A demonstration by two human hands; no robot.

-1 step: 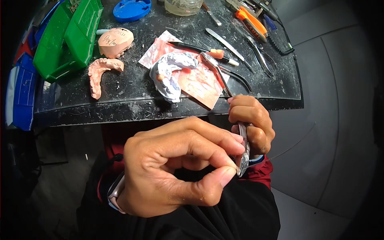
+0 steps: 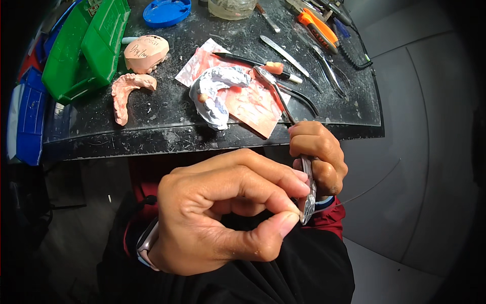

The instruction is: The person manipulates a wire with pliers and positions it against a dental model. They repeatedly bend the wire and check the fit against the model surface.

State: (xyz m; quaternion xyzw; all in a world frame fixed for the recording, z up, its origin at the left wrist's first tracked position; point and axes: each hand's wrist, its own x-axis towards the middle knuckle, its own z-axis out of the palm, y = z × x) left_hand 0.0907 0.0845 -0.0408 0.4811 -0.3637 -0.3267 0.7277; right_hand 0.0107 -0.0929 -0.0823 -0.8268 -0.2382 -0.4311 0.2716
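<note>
My right hand [image 2: 319,154] is closed around metal pliers [image 2: 308,200], whose jaws point down toward my lap. A thin wire [image 2: 372,183] runs from the jaw tips out to the right in a gentle curve, its far end free. My left hand [image 2: 223,207] is closer to the camera, thumb and index finger pinched together at the jaw tips on the wire's near end, which they mostly hide. Its other fingertips rest against the side of the pliers. Above my right fist a slim metal handle [image 2: 281,100] stretches over the bench.
On the dark bench [image 2: 167,121] a whitish horseshoe-shaped dental cast [image 2: 215,119] lies on a pink-smeared tile [image 2: 253,109]. Pink casts [image 2: 124,93] sit left, beside a green bin [image 2: 98,48] and blue bin [image 2: 33,119]. Orange-handled cutters [image 2: 321,30], a saw-edged blade [image 2: 283,54] and tweezers-like tools [image 2: 329,71] lie right.
Both hands and the pliers stay practically where they were. Only the wire's free end has shifted very slightly.
</note>
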